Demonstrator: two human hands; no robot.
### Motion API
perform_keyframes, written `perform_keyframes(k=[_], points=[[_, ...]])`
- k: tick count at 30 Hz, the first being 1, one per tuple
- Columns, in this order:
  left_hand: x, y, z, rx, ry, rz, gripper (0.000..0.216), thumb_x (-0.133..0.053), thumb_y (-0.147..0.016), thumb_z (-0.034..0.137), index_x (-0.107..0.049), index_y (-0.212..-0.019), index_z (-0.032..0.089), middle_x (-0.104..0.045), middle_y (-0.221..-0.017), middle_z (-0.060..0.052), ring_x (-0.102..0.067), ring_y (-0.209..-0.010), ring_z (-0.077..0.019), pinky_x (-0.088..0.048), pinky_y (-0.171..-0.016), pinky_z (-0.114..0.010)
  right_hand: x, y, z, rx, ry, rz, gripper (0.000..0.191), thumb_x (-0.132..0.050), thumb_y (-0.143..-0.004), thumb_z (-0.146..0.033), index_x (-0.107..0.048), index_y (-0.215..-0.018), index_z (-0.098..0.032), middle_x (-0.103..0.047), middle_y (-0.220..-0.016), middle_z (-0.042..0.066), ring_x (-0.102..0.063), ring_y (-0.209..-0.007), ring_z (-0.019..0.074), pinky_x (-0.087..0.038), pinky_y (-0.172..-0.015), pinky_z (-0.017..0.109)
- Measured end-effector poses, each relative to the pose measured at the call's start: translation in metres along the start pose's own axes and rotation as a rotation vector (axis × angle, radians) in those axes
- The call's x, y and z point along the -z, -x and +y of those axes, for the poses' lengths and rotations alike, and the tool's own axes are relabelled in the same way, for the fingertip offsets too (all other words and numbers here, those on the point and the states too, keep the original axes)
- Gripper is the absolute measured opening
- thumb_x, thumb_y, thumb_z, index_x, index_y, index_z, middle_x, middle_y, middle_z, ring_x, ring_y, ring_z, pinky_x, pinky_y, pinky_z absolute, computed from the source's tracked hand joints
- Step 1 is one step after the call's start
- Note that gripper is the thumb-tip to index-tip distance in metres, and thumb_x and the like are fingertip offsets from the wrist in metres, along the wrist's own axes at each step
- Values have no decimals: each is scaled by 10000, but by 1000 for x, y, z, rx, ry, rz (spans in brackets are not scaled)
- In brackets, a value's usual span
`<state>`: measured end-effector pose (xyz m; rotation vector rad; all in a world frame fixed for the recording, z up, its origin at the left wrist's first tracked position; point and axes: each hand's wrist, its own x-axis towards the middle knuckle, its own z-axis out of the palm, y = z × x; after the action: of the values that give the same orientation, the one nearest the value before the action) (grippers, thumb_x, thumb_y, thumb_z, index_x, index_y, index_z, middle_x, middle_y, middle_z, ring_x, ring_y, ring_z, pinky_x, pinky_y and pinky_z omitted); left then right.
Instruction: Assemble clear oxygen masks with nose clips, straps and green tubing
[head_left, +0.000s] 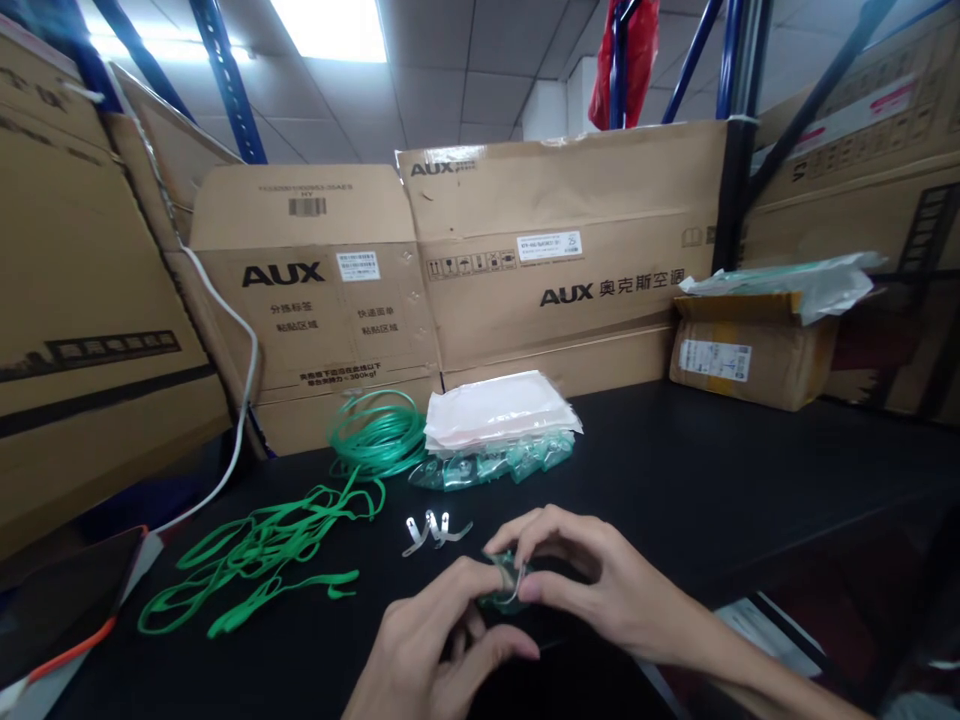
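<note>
Nearest to the camera, the left hand (439,640) and the right hand (581,585) meet over the front of the black table (712,480), and the fingers of both are pinched on a small clear green mask piece (504,585) between them. Just behind lie some small metal clips (433,530). To the left are loose green straps (262,560). Farther back sits a stack of packaged masks (499,430), then the AUX cardboard boxes (555,250).

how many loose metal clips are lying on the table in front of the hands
3, it seems: the metal clips lie bunched together on the black table, between the green straps and the hands. They overlap, so one may be hidden.
</note>
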<state>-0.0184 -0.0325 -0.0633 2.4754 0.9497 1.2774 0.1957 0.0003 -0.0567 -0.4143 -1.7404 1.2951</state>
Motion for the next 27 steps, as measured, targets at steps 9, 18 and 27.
perform_keyframes(k=[9, 18, 27], points=[[3, -1, 1, 26, 26, -21, 61, -658, -984, 218, -657, -1010, 273, -676, -839, 36, -622, -635, -112, -493, -571, -182, 10, -3, -3, -76, -157, -52, 114, -787, -902, -262, -703, -880, -188, -636, -1236, 71, -617, -1170, 194, -466, -1016, 335], [2, -1, 4, 46, 46, -32, 111, -654, -978, 200, -642, -870, 223, -693, -841, 0, -654, -688, -124, -521, -608, -186, 7, -3, -6, -51, 5, -54, 121, -757, -926, -282, -686, -866, -204, -616, -1225, 50, -609, -1147, 192, -464, -1019, 338], [2, -1, 3, 87, 82, 69, 108, -659, -972, 168, -685, -895, 238, -717, -849, 34, -698, -756, -106, -549, -709, -151, 1, -2, 0, -81, 114, 4, 322, -731, -953, -305, -645, -1263, -290, -651, -1305, 36, -614, -1236, 213, -483, -1067, 376]])
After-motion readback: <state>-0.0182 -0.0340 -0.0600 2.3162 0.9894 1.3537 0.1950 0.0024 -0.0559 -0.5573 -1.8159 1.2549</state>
